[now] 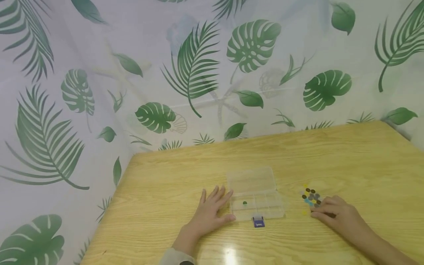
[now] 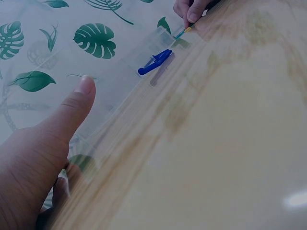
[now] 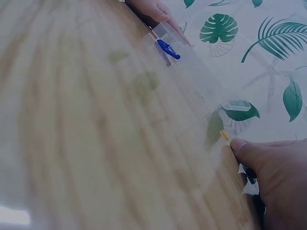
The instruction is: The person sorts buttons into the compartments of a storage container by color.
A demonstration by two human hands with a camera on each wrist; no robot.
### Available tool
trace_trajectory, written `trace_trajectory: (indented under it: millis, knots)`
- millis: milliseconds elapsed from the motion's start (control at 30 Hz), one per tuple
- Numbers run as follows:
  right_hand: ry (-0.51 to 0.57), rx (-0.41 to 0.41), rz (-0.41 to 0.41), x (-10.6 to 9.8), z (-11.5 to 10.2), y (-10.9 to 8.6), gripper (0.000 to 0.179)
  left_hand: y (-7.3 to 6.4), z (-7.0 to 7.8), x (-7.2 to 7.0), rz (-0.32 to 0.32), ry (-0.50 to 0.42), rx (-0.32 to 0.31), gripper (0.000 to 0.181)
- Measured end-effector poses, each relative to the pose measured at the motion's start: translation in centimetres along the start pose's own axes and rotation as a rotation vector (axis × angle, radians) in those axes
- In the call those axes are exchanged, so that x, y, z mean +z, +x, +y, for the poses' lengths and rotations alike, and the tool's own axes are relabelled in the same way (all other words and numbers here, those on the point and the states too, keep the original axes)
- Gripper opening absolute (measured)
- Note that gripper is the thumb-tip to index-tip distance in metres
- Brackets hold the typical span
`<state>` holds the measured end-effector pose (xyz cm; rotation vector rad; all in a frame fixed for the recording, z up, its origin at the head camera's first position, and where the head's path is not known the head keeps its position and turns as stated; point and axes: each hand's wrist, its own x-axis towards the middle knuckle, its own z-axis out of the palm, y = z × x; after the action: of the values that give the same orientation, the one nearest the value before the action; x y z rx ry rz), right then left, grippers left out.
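A clear plastic compartment box (image 1: 245,213) lies on the table with its lid (image 1: 250,179) folded back and a blue latch (image 1: 258,222) at the front. One small dark green disc (image 1: 244,203) is in a left compartment. My left hand (image 1: 212,209), fingers spread, rests along the box's left side, its thumb by the front corner. Right of the box lie several small flat discs (image 1: 312,191) in black, grey, blue and yellow. My right hand (image 1: 341,215) is at their near edge, thumb and index finger close together. Whether a disc is between those fingertips is hidden.
The wooden table (image 1: 179,173) meets a leaf-print cloth (image 1: 198,73) at its back and left. A single yellow disc (image 1: 304,212) lies apart from the pile, left of the right fingertips.
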<state>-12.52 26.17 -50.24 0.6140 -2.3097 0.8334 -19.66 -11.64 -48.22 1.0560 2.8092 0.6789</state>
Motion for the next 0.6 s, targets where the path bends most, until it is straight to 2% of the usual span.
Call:
trace_trajectory:
  millis: [233,367,600]
  knots:
    - [0.023,0.044,-0.041,0.0,-0.08,-0.04,0.032,0.09,-0.2,0.17,0.006,0.017,-0.001,0.076]
    - [0.038,0.058,-0.083,0.1,-0.03,0.0,0.031,0.09,-0.3,0.22,0.006,0.018,0.001,0.075]
    - [0.03,-0.028,-0.106,0.28,0.42,-0.06,0.031,0.11,-0.43,0.36,0.0,0.027,-0.002,0.075]
